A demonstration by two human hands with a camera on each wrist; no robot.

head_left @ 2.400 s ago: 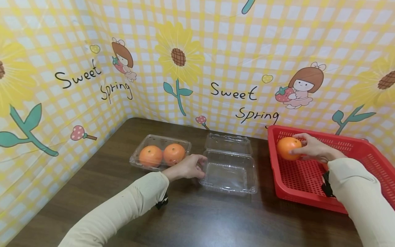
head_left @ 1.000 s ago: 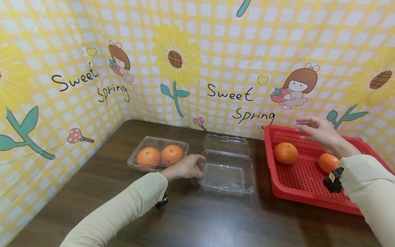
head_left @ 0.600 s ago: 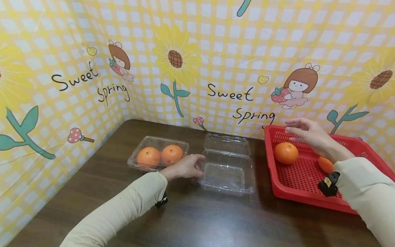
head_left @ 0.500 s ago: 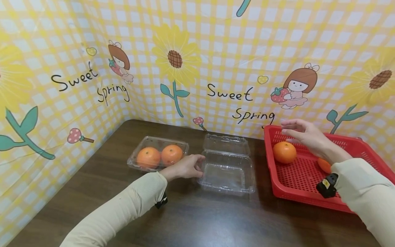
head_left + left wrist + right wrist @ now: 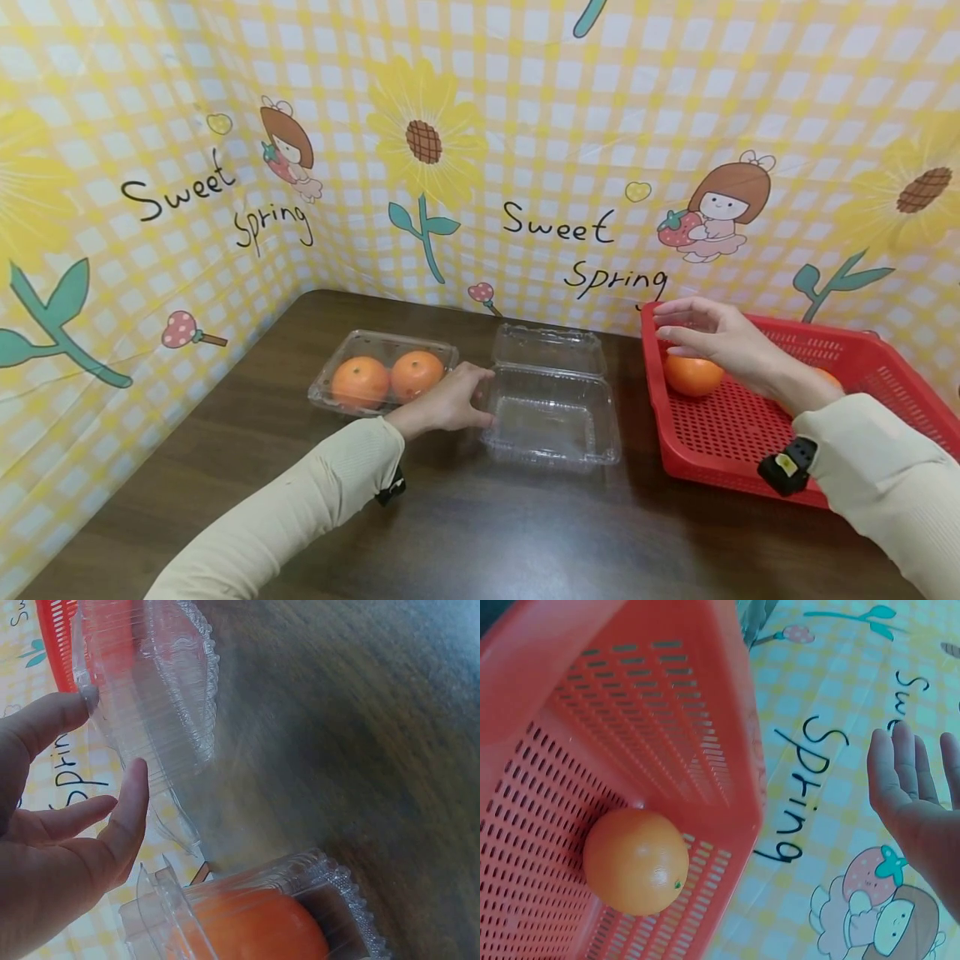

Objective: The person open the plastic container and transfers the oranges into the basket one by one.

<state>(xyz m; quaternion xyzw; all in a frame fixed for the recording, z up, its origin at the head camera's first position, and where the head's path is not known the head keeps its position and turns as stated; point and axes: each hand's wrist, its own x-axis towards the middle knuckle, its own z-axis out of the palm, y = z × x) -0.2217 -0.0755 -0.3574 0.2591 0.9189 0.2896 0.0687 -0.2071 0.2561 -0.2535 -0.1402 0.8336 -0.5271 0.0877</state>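
In the head view, my left hand (image 5: 450,400) is at the left side of an open clear plastic clamshell box (image 5: 555,425), with thumb and fingers spread apart. The left wrist view shows its fingertips (image 5: 135,769) right at the clear wall and rim. My right hand (image 5: 723,342) hovers over the left end of a red plastic basket (image 5: 720,477), fingers extended and holding nothing. Below it sits an orange (image 5: 693,381), partly covered by the hand. This orange (image 5: 635,861) shows whole in the right wrist view. A second orange (image 5: 828,377) is mostly hidden behind the right wrist.
Left of the open box stands a closed clear clamshell (image 5: 386,342) with two oranges (image 5: 360,382) inside. Both boxes and the basket stand on a dark wooden table (image 5: 480,533). A yellow checked cloth (image 5: 540,125) with sunflowers hangs behind and at the left.
My right hand has let go of the orange inside the basket, lifted away to the right, then come back left over it. My left hand's fingers have spread wider beside the open box.
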